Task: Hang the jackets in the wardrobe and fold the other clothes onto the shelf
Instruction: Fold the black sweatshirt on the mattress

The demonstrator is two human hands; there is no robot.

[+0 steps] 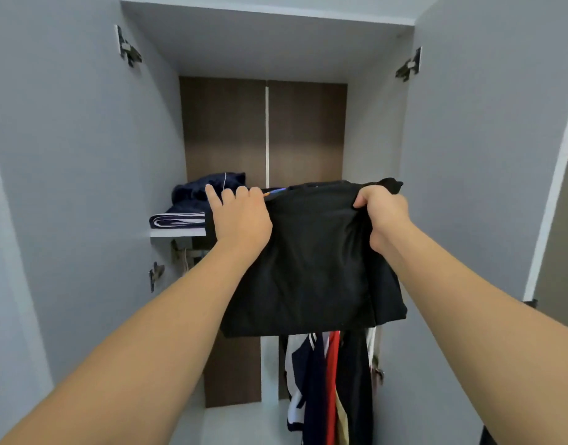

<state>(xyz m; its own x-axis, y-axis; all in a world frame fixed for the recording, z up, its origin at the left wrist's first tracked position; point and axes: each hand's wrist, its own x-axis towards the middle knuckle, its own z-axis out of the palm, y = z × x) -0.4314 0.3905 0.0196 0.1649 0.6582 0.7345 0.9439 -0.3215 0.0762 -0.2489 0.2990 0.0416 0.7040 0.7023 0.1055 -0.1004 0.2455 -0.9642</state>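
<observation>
A folded black garment (311,261) is held up at shelf height in front of the open wardrobe (83,155). Its upper left edge is pinched by the left hand (241,220), index finger left extended; its upper right corner is bunched in the curled fingers of the right hand (383,208). The far edge appears to sit at the shelf (176,232) lip, the rest hanging in front; contact cannot be confirmed.

Progress, judged: well advanced. On the shelf, left side, a folded dark blue pile (192,203) with a white-striped edge is already stacked. Below the shelf, several hanging clothes (327,387) (navy-white, red, black) are seen on the right. Placement of the black garment beside the pile is not yet done. Whether further clothes are left outside the view cannot be told.
</observation>
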